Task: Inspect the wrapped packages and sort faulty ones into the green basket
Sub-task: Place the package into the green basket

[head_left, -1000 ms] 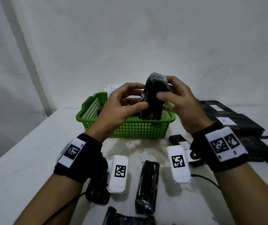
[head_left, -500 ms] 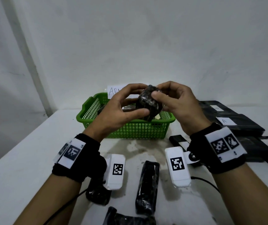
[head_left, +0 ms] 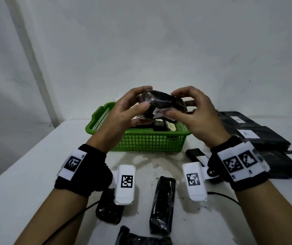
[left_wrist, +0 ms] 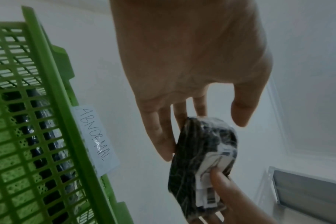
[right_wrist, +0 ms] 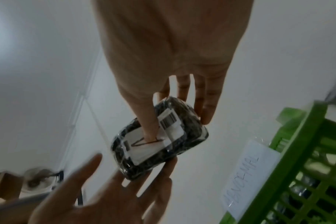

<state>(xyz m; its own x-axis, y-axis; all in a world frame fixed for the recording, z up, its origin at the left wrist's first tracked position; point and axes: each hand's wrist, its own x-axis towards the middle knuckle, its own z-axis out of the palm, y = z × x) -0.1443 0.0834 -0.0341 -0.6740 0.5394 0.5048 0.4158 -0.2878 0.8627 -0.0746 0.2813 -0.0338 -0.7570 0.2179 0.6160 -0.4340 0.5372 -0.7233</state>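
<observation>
A black film-wrapped package (head_left: 162, 102) with a white barcode label is held in the air over the green basket (head_left: 148, 142). My right hand (head_left: 175, 105) pinches it: the thumb presses the label (right_wrist: 153, 141) and the fingers sit behind it. My left hand (head_left: 141, 98) touches the package's other end with fairly straight fingers (left_wrist: 163, 136), while its thumb (left_wrist: 242, 112) stands clear of the wrap. The basket (left_wrist: 38, 106) carries a paper tag reading ABNORMAL (left_wrist: 95, 139) and holds dark wrapped packages (head_left: 159, 123).
Three more wrapped packages lie on the white table near me (head_left: 162, 204) (head_left: 109, 207) (head_left: 141, 238). Flat black packs, one tagged A (head_left: 258, 137), are stacked at the right. A small black item (head_left: 194, 154) lies below the basket's right corner. A wall is close behind.
The package stood upright between both hands a second ago. It has been turned over and now lies crosswise with its label facing me; the left thumb has come off it.
</observation>
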